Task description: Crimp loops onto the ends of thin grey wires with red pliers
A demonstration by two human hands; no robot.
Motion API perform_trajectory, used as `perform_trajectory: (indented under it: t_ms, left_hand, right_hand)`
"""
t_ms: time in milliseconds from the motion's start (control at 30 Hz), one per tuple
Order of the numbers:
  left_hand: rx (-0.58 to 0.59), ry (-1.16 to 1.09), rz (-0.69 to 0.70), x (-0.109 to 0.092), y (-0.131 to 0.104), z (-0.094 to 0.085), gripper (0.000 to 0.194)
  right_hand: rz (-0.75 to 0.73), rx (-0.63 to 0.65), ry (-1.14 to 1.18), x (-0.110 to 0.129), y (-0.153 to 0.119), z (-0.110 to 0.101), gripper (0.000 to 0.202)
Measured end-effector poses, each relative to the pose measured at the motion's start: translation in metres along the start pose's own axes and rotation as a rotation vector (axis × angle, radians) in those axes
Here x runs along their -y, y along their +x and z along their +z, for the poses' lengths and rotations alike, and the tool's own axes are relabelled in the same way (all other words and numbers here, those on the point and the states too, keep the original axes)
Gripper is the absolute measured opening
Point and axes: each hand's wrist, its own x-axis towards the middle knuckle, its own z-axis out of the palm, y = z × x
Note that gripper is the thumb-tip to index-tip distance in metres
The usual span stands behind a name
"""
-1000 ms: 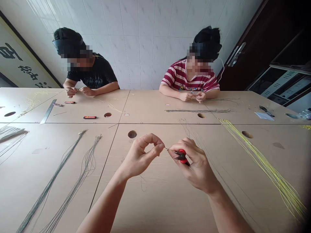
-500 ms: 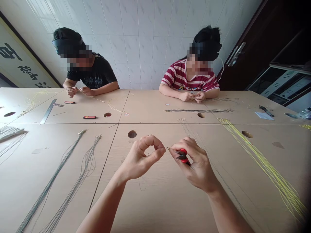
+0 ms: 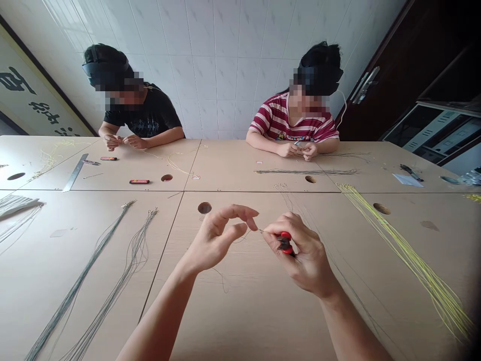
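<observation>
Red-handled pliers [image 3: 286, 243] with dark jaws rest in my right hand [image 3: 304, 253], which is closed round them. Between that hand's thumb and index fingertip a tiny end piece [image 3: 260, 230] of a thin cord sticks out to the left; its kind is too small to tell. My left hand [image 3: 216, 238] is just left of it, fingers curved and thumb apart from the index finger. A fingertip of it comes close to the tiny piece; whether they touch I cannot tell. The thin dark cord [image 3: 224, 283] hangs in a loose curl below my left hand.
Grey cord bundles [image 3: 84, 276] lie at left, a yellow cord bundle [image 3: 406, 250] at right. Across the table [image 3: 233, 321] two people work with their hands. A ruler [image 3: 75, 173], a red utility knife [image 3: 139, 182] and a table hole [image 3: 205, 207] are farther off.
My left thumb and index finger have parted from their pinch. The cord curl below has shifted slightly right. My right hand keeps the pliers, turned a little.
</observation>
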Motion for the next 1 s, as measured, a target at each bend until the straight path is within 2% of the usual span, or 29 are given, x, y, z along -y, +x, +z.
perform_trajectory:
  t_ms: [100,333,533,800,1000]
  left_hand:
    - [0.005,-0.012,-0.034,-0.0057,0.0,-0.0017,0.024]
    - [0.025,0.051,-0.072,-0.0029,-0.0016,-0.0005,0.012]
    - [0.04,0.042,-0.078,-0.0013,-0.001,0.0015,0.014]
    - [0.054,-0.001,-0.209,-0.0027,0.0,0.0024,0.012]
    - [0.06,-0.016,-0.244,-0.0034,-0.0007,0.0018,0.013]
  right_hand:
    - [-0.044,-0.001,-0.046,0.0008,0.0012,0.0003,0.026]
    - [-0.136,-0.012,-0.178,0.0026,0.0039,0.0001,0.033]
    - [-0.174,0.009,-0.268,-0.0016,0.002,0.0012,0.03]
    - [-0.246,0.055,-0.42,-0.0052,-0.0016,0.0029,0.028]
    - [-0.288,-0.005,-0.474,-0.0054,-0.0007,0.006,0.026]
